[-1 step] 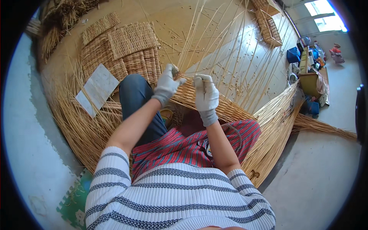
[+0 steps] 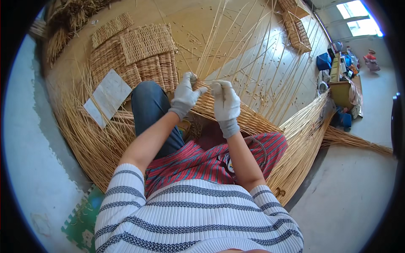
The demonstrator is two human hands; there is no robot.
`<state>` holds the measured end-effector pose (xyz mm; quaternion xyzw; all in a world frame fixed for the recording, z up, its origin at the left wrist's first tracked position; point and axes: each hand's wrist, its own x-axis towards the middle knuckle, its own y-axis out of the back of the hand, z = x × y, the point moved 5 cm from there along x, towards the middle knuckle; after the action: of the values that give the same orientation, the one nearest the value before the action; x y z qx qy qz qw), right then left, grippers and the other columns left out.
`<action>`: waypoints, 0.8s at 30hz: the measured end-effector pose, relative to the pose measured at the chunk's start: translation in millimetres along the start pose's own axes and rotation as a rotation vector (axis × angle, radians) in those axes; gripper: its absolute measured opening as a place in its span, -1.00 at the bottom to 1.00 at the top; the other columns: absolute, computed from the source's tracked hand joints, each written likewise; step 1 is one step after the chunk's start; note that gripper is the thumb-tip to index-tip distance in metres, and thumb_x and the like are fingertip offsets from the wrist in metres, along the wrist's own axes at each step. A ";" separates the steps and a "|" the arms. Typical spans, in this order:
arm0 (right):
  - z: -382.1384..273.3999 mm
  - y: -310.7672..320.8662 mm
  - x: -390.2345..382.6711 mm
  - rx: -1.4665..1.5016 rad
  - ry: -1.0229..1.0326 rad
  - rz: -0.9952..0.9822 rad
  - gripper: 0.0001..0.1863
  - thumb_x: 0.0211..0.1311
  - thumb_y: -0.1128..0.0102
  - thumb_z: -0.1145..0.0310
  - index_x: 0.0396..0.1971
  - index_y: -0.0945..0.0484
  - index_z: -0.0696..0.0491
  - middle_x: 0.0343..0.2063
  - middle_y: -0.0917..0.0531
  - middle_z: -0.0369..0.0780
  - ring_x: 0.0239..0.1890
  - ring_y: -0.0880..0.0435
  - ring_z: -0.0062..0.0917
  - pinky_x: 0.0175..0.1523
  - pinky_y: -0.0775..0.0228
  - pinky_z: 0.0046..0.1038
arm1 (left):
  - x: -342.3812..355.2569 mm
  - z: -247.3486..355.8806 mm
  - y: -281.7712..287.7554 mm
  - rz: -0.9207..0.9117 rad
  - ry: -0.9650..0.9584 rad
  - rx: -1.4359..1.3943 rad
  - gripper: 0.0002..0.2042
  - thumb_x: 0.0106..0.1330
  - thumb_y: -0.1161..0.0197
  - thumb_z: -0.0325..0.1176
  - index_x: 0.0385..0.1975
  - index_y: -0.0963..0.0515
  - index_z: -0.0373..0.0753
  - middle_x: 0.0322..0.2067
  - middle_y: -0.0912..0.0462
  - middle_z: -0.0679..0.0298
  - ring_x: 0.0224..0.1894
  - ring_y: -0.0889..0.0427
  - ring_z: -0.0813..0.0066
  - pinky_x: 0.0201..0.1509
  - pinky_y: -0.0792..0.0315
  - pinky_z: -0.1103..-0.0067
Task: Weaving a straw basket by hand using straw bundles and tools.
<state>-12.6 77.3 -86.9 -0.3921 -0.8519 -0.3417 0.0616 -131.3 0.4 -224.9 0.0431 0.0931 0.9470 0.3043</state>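
Observation:
A strip of woven wicker (image 2: 249, 117) slants across my lap, with long loose strands (image 2: 270, 67) fanning out from its far edge. At its left end my left hand (image 2: 185, 96), in a white glove, is closed on the weave, its thumb pointing right. My right hand (image 2: 228, 103), gloved the same way, is just above the strip with fingers curled in a pinch. A thin strand seems to run between the two hands. The fingertips partly hide it.
Finished woven panels (image 2: 147, 44) lie stacked at the far left, beside a pale flat board (image 2: 107, 95). Bundles of loose strands spread on both sides, one large sheaf (image 2: 299, 147) at the right. A woven tray (image 2: 297, 33) and a cluttered low cabinet (image 2: 341, 88) stand farther off.
My left hand has shifted slightly to the right and my right hand slightly to the left, so they are a little closer. The wicker strip looks the same.

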 end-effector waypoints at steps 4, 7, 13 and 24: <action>-43.1 -39.8 30.3 -0.178 0.123 -0.381 -0.79 0.38 -0.21 0.22 -0.13 -0.65 0.00 -0.38 -0.72 -0.03 -0.29 -0.74 -0.11 -0.20 -0.56 -0.25 | -17.9 -26.3 -12.0 0.205 0.520 -1.263 -0.71 0.39 -0.34 -0.21 -0.09 -0.54 -0.30 -0.26 -0.67 0.22 -0.12 -0.64 0.37 0.06 -0.51 0.45; -21.4 -72.8 59.8 -0.016 0.106 -0.528 -0.81 0.38 -0.23 0.23 -0.16 -0.67 0.00 -0.36 -0.75 -0.08 -0.40 -0.75 -0.21 -0.28 -0.58 -0.27 | -0.7 -31.1 13.6 0.128 0.407 -0.518 -0.73 0.52 -0.16 -0.21 -0.10 -0.61 -0.33 -0.26 -0.70 0.27 -0.21 -0.63 0.50 -0.05 -0.51 0.55; 18.4 -98.1 110.8 0.160 -0.118 -0.685 -0.82 0.51 -0.08 0.40 0.00 -0.56 0.08 -0.22 -0.76 -0.32 -0.42 -0.68 -0.66 -0.26 -0.57 -0.50 | 41.8 -44.1 20.9 -0.207 0.387 -0.239 -0.73 0.47 -0.29 -0.28 0.02 -0.61 -0.32 -0.18 -0.72 0.31 -0.16 -0.62 0.61 -0.03 -0.51 0.61; 42.0 -96.0 116.8 -0.166 0.121 -0.597 -0.82 0.40 -0.14 0.42 -0.07 -0.60 0.08 -0.26 -0.79 -0.26 -0.37 -0.76 -0.55 -0.18 -0.59 -0.47 | 49.8 -19.4 12.9 -0.140 0.398 -0.208 -0.88 0.37 -0.38 -0.41 -0.18 -0.68 -0.28 -0.37 -0.72 0.25 -0.44 -0.65 0.57 -0.34 -0.59 0.58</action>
<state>-153.9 132.8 -126.5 -0.1072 -0.8934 -0.4358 -0.0229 -181.7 16.3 -240.0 -0.1826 0.0558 0.9180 0.3475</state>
